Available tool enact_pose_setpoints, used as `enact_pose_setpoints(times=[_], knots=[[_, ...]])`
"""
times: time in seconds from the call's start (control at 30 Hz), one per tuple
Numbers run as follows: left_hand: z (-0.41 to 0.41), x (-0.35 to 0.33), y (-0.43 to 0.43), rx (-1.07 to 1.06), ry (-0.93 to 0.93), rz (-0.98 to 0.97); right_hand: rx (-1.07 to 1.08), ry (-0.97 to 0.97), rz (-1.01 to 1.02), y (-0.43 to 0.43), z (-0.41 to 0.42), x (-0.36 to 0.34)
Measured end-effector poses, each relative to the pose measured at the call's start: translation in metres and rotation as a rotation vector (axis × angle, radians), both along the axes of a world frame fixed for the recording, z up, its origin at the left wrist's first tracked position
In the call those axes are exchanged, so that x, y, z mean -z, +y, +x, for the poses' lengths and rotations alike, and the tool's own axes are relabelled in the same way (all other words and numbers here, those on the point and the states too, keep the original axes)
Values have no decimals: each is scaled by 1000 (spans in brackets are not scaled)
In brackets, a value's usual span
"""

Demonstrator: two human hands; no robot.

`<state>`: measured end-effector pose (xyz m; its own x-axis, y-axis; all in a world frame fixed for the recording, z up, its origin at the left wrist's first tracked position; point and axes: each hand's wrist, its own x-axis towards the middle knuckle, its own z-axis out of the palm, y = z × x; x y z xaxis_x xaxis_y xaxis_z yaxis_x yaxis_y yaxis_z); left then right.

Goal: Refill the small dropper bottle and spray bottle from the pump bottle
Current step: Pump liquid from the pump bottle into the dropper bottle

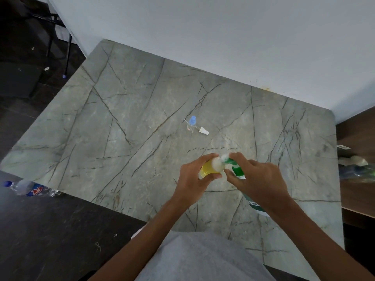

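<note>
— Where were the hands?
— The left hand (190,179) was curled round the yellow spray bottle (209,168), gripping its sides. The right hand (257,179) gripped the green pump bottle (237,171), with its white nozzle at the yellow bottle's top.
— And the dropper bottle?
— The blue-capped dropper bottle (192,122) sat on the marble table (121,128) at twelve o'clock from the hands, well apart. A white spray head (204,131) lay just beside it at four o'clock.

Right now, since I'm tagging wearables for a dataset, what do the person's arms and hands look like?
Left hand and right hand: no gloves, rings, watch or bracelet showing. No sleeves in view. A grey garment covers the body below.
</note>
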<state>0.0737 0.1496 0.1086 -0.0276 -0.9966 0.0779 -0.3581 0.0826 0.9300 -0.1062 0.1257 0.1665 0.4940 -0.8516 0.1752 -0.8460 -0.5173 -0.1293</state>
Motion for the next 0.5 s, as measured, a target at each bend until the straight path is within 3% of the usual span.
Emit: enact_pose_setpoints(times=[0.5], knots=[[-13,-4,3,-45,81,-7,64,-79,-5,5,-16,0]])
